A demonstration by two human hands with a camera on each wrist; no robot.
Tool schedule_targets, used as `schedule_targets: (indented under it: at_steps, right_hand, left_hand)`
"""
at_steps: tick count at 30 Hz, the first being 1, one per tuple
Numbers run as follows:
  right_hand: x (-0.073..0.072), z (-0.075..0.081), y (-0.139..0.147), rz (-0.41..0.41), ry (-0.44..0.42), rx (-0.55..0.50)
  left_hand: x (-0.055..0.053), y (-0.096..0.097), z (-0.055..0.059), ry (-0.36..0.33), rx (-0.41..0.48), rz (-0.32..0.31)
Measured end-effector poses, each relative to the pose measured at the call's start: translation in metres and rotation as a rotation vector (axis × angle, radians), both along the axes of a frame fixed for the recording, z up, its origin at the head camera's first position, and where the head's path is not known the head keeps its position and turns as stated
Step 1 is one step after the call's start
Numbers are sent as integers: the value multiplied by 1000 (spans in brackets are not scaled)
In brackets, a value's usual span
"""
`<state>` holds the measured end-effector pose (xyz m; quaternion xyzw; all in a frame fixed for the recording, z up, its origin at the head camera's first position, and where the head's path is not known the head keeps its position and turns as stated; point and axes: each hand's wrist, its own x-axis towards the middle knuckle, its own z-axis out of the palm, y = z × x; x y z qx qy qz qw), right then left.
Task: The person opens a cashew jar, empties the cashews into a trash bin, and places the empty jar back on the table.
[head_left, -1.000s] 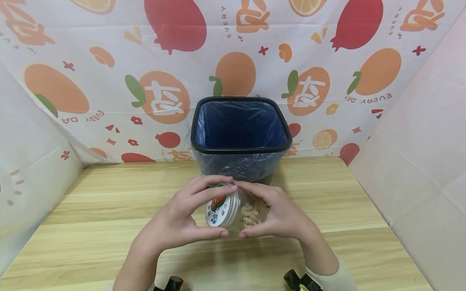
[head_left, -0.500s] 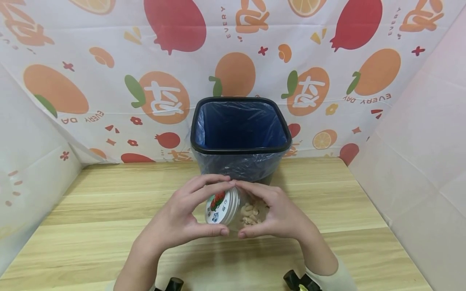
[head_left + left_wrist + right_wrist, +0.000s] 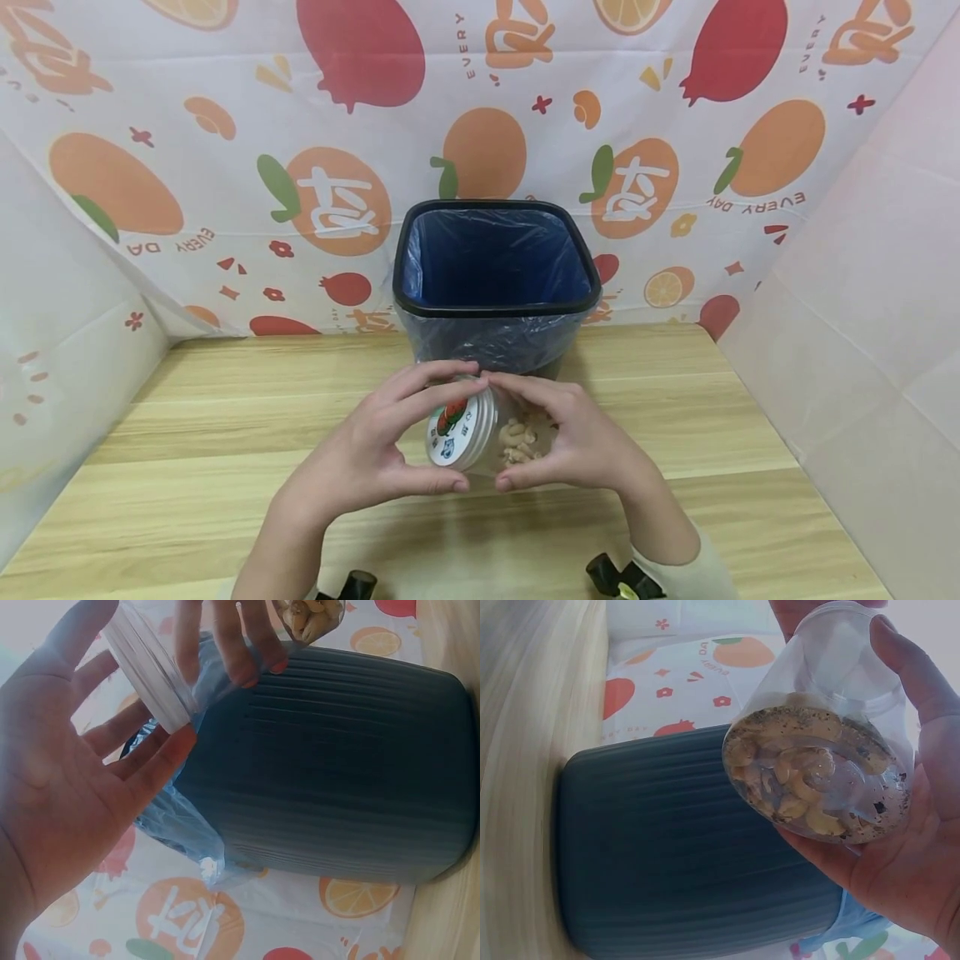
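Note:
In the head view a clear plastic jar (image 3: 495,471) lies on its side between my hands, held above the table. Its lid (image 3: 453,433) faces left and has a white label with a red and green picture. Cashews (image 3: 517,442) rest inside. My left hand (image 3: 367,454) curves its fingers and thumb round the lid (image 3: 150,671). My right hand (image 3: 588,442) grips the jar's body near the base. In the right wrist view cashews (image 3: 802,780) and dark crumbs show through the jar's bottom. Fingers partly cover the jar from above.
A dark bin (image 3: 487,346) with a black rim and clear plastic liner (image 3: 180,817) stands just beyond my hands. The wooden table (image 3: 225,417) extends to both sides. A fruit-printed cloth (image 3: 247,167) hangs behind, with pale cloth on both sides.
The jar and its lid rock slightly between my hands, and the cashews shift a little. Both hands stay almost in place, and the bin has not moved.

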<state>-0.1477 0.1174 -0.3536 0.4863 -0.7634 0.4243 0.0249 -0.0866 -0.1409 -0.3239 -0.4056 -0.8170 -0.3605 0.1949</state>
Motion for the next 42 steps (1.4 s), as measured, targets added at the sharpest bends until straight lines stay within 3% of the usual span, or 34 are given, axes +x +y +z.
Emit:
schedule_targets:
  at_steps: [12,23,30,35,42]
  right_hand:
    - [-3,-1,-1,10,-15,-14]
    - [1,-2,-5,-43,29,-33]
    - [2,-3,-5,-57,27,-40]
    - [2,-3,-4,-49,5,-26]
    - [2,-3,-2,33,-87,-8]
  left_hand:
    - [-1,0,0,7,34,-36]
    - [1,2,1,-37,-16,112]
    - [1,1,0,-75,-35,143]
    - [1,-1,-1,-60,-28,101]
    - [1,-4,0,-1,5,-57]
